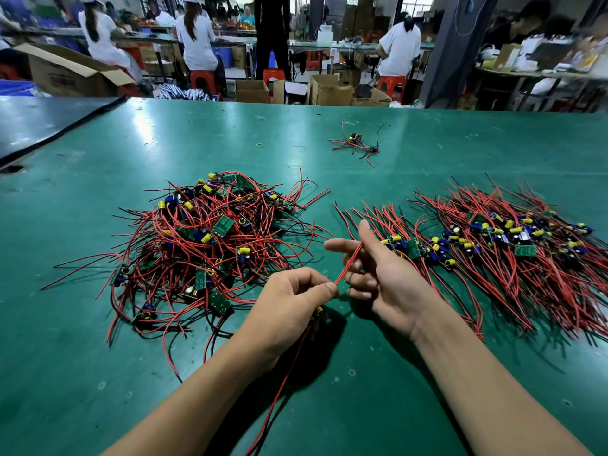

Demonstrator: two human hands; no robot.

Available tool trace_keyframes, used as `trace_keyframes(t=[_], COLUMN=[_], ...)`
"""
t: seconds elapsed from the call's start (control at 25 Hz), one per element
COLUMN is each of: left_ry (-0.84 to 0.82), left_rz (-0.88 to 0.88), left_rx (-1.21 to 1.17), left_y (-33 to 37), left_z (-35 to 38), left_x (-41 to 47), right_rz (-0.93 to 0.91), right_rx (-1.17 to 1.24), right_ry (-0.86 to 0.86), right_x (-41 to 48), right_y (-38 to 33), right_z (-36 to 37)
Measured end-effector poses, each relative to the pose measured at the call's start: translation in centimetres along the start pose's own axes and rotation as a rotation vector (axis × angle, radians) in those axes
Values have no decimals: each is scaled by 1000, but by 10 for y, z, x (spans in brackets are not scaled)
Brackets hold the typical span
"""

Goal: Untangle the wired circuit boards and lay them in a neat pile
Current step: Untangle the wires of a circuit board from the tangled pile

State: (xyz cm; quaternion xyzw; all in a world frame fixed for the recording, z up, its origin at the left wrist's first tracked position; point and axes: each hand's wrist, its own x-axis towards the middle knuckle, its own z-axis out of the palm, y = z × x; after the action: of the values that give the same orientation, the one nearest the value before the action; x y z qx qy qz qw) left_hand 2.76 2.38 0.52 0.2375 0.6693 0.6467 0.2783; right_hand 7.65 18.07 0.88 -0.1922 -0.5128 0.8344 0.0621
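A tangled heap of small green circuit boards (210,238) with red and black wires lies at the centre left of the green table (197,136). To the right spreads a combed-out pile of boards (493,238), wires lying roughly parallel. My left hand (289,304) grips one wired board (318,311) near the front; a yellow capacitor shows under its fingers and wires trail down toward me. My right hand (378,271) pinches that board's red wire (348,261) between thumb and middle fingers, index finger straight.
A small separate bunch of boards and wires (357,144) lies farther back, with a rubber band (260,145) to its left. A dark mat (39,126) covers the far left corner. Beyond the table are cardboard boxes (329,90), red stools and seated workers.
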Motion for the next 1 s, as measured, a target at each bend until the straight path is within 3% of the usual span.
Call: trace_keyframes(t=[0.2, 0.32, 0.76, 1.0], left_ry=[7, -1, -68, -98], left_rz=[24, 19, -48, -34], left_rx=[-102, -95, -56, -35], left_y=[0, 0, 4, 2], left_z=[0, -1, 0, -2], left_x=[0, 0, -2, -1], right_rz=[-56, -139, -399, -150], right_rx=[-311, -406, -343, -35], right_ry=[-123, 9, 343, 330], right_x=[-7, -3, 10, 9], right_y=[15, 14, 5, -5], right_z=[5, 1, -14, -9])
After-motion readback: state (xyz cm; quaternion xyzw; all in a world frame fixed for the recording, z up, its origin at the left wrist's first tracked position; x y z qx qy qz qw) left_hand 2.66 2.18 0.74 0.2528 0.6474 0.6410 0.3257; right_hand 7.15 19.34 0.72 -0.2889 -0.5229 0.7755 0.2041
